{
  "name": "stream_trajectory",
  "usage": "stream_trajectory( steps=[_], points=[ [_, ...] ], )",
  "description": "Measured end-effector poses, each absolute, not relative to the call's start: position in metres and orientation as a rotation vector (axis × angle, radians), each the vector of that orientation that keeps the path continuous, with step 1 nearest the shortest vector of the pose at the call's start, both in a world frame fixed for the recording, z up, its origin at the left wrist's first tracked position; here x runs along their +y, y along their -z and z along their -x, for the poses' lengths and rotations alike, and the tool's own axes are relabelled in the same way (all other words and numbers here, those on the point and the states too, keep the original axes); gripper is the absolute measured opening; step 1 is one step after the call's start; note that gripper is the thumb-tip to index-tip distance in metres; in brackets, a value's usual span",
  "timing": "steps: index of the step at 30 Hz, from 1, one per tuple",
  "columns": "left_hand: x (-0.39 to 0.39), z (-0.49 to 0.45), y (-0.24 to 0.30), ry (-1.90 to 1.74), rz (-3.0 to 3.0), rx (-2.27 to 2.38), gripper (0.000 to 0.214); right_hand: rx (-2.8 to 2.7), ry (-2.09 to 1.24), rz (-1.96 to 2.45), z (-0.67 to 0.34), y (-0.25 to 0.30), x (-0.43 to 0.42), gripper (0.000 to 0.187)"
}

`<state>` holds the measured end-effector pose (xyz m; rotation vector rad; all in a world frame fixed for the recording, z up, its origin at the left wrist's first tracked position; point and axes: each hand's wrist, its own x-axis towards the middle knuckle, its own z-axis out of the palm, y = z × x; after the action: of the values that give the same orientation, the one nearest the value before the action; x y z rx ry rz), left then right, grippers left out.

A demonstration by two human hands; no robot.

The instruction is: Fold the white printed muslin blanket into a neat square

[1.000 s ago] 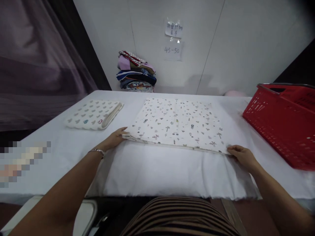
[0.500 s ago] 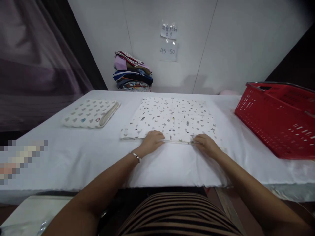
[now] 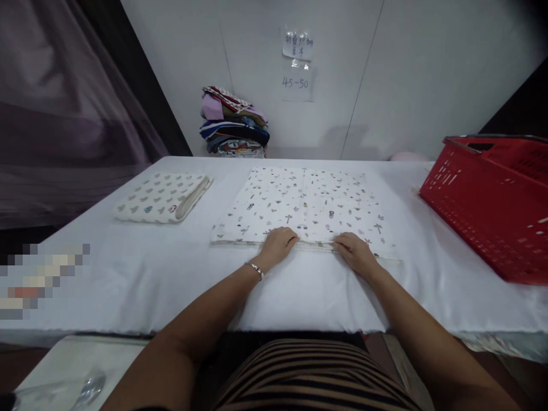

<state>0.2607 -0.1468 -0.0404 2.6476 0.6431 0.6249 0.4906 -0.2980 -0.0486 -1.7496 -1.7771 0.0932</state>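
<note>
A white cloth (image 3: 282, 197) printed with small palms and other little figures lies folded flat in layers on the table. My left hand (image 3: 278, 247) is at the middle of its near edge, fingers closed on the fabric. To the right, my right hand (image 3: 354, 252) pinches the same edge, its fingertips pointing left toward the other hand. Between the hands the layered edge is slightly lifted and wavy. At the left lies another folded cloth (image 3: 160, 197), cream with grey cloud-like shapes.
A red plastic basket (image 3: 492, 211) stands at the right on the white-covered table (image 3: 171, 274). Behind the table, a stack of folded fabrics (image 3: 235, 123) rises by the wall. Paper signs (image 3: 297, 83) hang there. A pale stool-like surface (image 3: 81, 365) is below left.
My left hand has slid right along the near edge, closer to my right hand. The edge between them is now a little raised. The view has shifted slightly.
</note>
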Motion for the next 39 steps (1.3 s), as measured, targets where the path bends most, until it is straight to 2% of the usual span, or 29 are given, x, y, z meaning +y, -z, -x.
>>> stream_trajectory(
  steps=[7, 10, 15, 19, 25, 33, 39],
  points=[
    [-0.163, -0.267, 0.042, -0.83, -2.934, 0.447, 0.023, -1.73, -0.002, 1.76, -0.486, 0.054, -0.296, 0.024],
    [-0.169, -0.272, 0.041, -0.795, -2.994, 0.355, 0.026, -1.725, 0.027, 1.757, -0.485, 0.054, -0.295, 0.024],
    [-0.169, -0.279, 0.038, -0.704, -2.985, 0.51, 0.019, -1.739, 0.048, 1.744, -0.484, 0.053, -0.295, 0.023],
    [-0.167, -0.281, 0.039, -0.659, -3.034, 0.505, 0.023, -1.752, 0.073, 1.693, -0.482, 0.053, -0.296, 0.022],
    [-0.168, -0.281, 0.041, -0.678, -3.029, 0.383, 0.029, -1.733, 0.094, 1.641, -0.482, 0.054, -0.296, 0.021],
    [-0.166, -0.284, 0.047, -0.69, -3.093, 0.249, 0.026, -1.737, 0.072, 1.648, -0.483, 0.057, -0.294, 0.018],
    [-0.168, -0.286, 0.045, -0.715, -3.064, 0.405, 0.025, -1.734, 0.067, 1.642, -0.482, 0.056, -0.294, 0.019]
  ],
)
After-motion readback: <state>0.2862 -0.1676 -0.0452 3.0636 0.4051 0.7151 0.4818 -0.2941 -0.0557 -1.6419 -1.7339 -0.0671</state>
